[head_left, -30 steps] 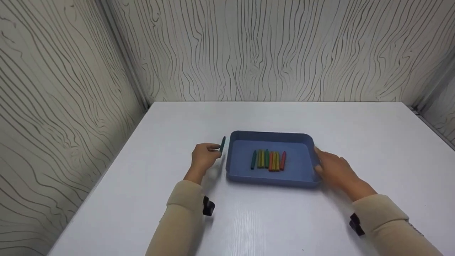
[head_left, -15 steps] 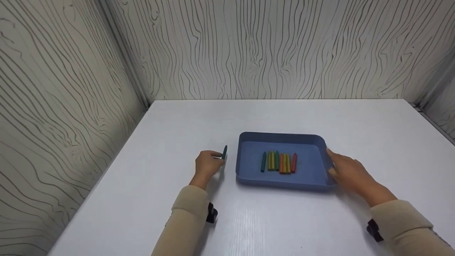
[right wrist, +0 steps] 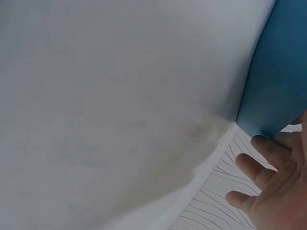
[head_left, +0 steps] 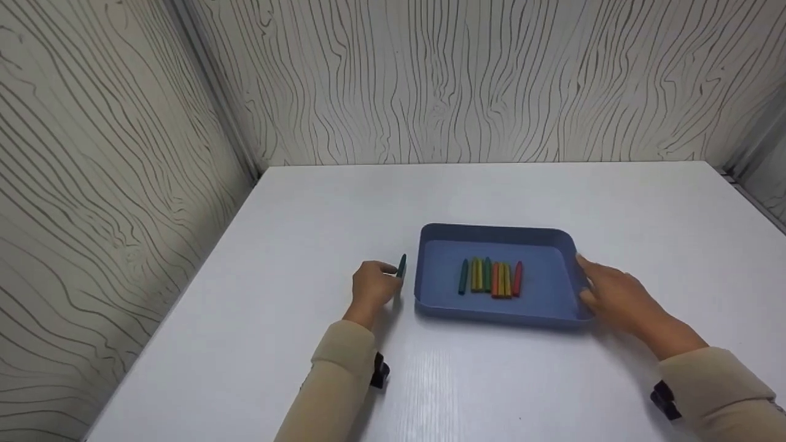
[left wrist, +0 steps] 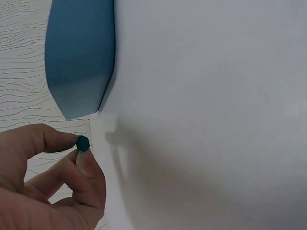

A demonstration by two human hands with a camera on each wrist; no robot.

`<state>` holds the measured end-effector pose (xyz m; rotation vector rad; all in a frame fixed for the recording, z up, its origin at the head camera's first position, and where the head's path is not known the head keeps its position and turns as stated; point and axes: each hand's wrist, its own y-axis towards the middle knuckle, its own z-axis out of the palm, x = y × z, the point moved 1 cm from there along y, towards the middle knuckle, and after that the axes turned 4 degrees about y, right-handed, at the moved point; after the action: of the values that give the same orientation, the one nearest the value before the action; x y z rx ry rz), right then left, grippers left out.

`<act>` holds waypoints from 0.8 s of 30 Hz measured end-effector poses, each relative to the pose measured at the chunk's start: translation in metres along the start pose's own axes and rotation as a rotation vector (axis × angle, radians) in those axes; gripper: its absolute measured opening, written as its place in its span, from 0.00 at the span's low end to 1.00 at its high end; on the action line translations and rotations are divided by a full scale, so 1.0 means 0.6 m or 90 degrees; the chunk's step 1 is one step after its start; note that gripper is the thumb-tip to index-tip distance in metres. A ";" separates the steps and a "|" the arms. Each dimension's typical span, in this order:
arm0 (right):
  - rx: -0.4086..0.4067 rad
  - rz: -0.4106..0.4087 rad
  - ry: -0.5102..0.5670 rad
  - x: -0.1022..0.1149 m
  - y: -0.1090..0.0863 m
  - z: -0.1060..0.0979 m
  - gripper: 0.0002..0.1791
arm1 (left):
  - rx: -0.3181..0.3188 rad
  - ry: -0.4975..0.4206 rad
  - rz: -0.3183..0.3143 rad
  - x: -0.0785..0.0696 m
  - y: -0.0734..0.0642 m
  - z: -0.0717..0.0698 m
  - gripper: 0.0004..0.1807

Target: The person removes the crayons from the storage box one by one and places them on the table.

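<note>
My left hand (head_left: 374, 285) pinches a dark green crayon (head_left: 401, 266) between thumb and fingertips, just left of the tray. In the left wrist view the crayon's end (left wrist: 83, 143) shows between the fingertips. My right hand (head_left: 620, 301) holds the right side of the shallow blue tray (head_left: 503, 316), thumb and index finger at its rim. The right wrist view has the other fingers (right wrist: 254, 168) spread loosely outside the tray wall (right wrist: 278, 72). Inside the tray several crayons lie in a row: a dark green one (head_left: 463, 276) leftmost, yellow and orange ones mid-row, a red one (head_left: 517, 279) rightmost.
The tray stands on a white table (head_left: 344, 209). A wood-grain-patterned panel (head_left: 430, 80) rises behind the table, and another (head_left: 110, 184) stands along its left side. Dark wrist cameras (head_left: 380, 371) sit by both sleeves.
The tray has moved to the right along with my right hand. My left hand, still pinching the crayon, has also shifted right and slightly nearer. The row of crayons keeps its order.
</note>
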<state>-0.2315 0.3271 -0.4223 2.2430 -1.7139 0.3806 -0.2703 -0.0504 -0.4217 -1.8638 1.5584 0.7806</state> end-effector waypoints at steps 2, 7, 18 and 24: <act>0.006 0.005 0.002 0.000 -0.001 -0.002 0.33 | 0.000 0.006 -0.002 -0.002 -0.002 0.004 0.13; 0.009 0.009 0.007 0.000 -0.002 -0.002 0.33 | 0.001 0.009 -0.014 -0.006 -0.006 0.012 0.14; 0.009 -0.002 0.010 0.000 -0.001 -0.001 0.33 | 0.002 0.026 -0.010 -0.003 -0.005 0.022 0.13; 0.016 0.001 0.011 -0.002 -0.001 -0.001 0.34 | 0.001 0.039 -0.002 -0.004 -0.006 0.023 0.13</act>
<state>-0.2313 0.3282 -0.4224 2.2505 -1.7114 0.4231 -0.2682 -0.0378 -0.4289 -1.9054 1.5928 0.7259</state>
